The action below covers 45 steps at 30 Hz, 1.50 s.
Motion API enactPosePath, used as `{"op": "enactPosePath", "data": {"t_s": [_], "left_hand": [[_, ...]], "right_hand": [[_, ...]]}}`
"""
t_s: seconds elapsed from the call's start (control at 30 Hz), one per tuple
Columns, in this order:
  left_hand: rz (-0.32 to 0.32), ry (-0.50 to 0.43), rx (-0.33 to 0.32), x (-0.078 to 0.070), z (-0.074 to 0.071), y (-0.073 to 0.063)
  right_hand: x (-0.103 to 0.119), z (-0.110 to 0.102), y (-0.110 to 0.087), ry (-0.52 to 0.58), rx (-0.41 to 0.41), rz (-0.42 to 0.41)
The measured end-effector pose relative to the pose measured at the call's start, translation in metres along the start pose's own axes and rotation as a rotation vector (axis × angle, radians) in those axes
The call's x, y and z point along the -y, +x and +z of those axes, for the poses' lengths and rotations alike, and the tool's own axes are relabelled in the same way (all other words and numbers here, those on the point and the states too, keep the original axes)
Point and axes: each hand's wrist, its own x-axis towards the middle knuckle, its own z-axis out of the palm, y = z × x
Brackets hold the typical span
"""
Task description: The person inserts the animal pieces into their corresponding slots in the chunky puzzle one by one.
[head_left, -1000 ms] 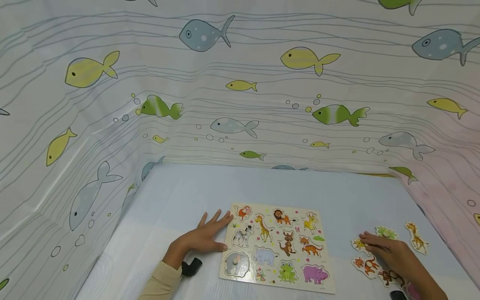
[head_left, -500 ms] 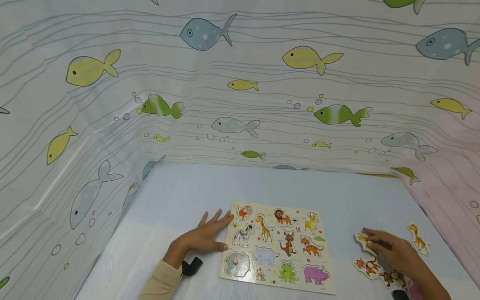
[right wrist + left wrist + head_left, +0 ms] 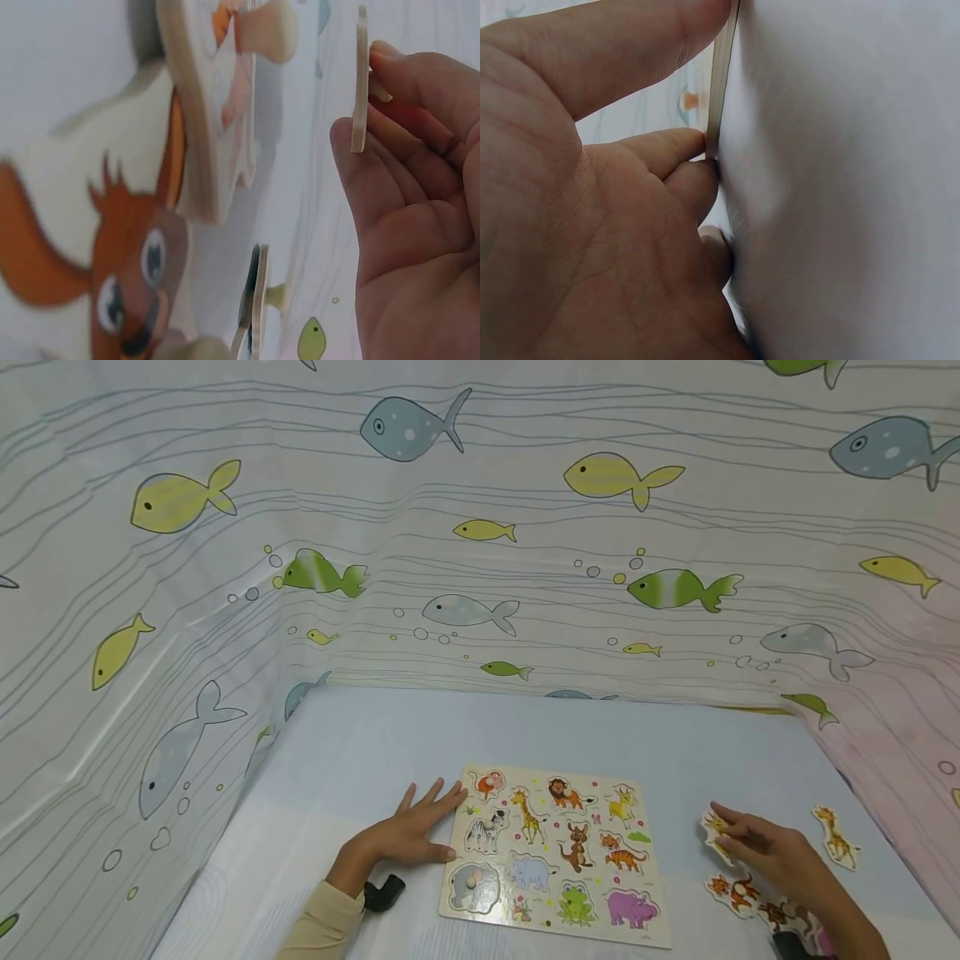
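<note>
In the head view my left hand [image 3: 405,835] lies with fingers spread against the left edge of the wooden animal puzzle board [image 3: 657,935]. The left wrist view has the fingertips touching the board's edge [image 3: 721,90]. To the right of the board, my right hand [image 3: 780,860] pinches a yellow animal puzzle piece [image 3: 716,837], tilted up off the table. Seen edge-on in the right wrist view, that piece [image 3: 361,90] has its knob toward the fingers. An elephant piece [image 3: 483,893] with a knob sits in the board's lower left corner.
Loose pieces lie around the right hand: a giraffe [image 3: 836,839], a tiger [image 3: 738,893] and a kangaroo [image 3: 776,912], overlapping closely below the hand. A purple piece [image 3: 825,942] is partly hidden by the wrist. A fish-print sheet [image 3: 555,610] walls the table's back and sides.
My right hand has taken hold of the yellow animal piece, lifted it and tipped it up. The green piece near it is now hidden behind the hand. My left hand stays put.
</note>
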Motion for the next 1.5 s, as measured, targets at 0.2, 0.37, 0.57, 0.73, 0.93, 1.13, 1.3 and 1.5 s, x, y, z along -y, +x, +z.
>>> {"op": "enactPosePath", "data": {"t_s": [0.2, 0.37, 0.57, 0.73, 0.93, 1.13, 1.3, 1.5], "left_hand": [[0.002, 0.002, -0.001, 0.0, 0.0, 0.0], [0.001, 0.011, -0.003, 0.0, 0.0, 0.0], [0.003, 0.001, -0.004, 0.001, 0.001, 0.0], [0.003, -0.003, -0.003, 0.001, 0.0, 0.0], [0.004, 0.001, -0.006, 0.0, 0.0, -0.001], [0.007, 0.002, -0.007, 0.0, 0.0, -0.001], [0.003, 0.006, -0.007, -0.001, 0.0, -0.001], [-0.003, 0.004, -0.008, -0.002, 0.0, -0.001]], "right_hand": [[0.007, 0.005, 0.005, -0.012, -0.027, -0.008], [0.007, 0.01, 0.008, -0.024, -0.021, 0.024], [0.004, 0.015, 0.011, 0.023, -0.044, -0.075], [0.003, 0.019, 0.015, 0.078, -0.041, -0.13], [0.003, 0.027, 0.019, 0.054, -0.066, -0.105], [0.006, 0.03, 0.023, 0.056, -0.072, -0.127], [0.007, 0.032, 0.026, 0.044, -0.088, -0.149], [0.009, 0.036, 0.03, 0.012, -0.099, -0.151]]}}
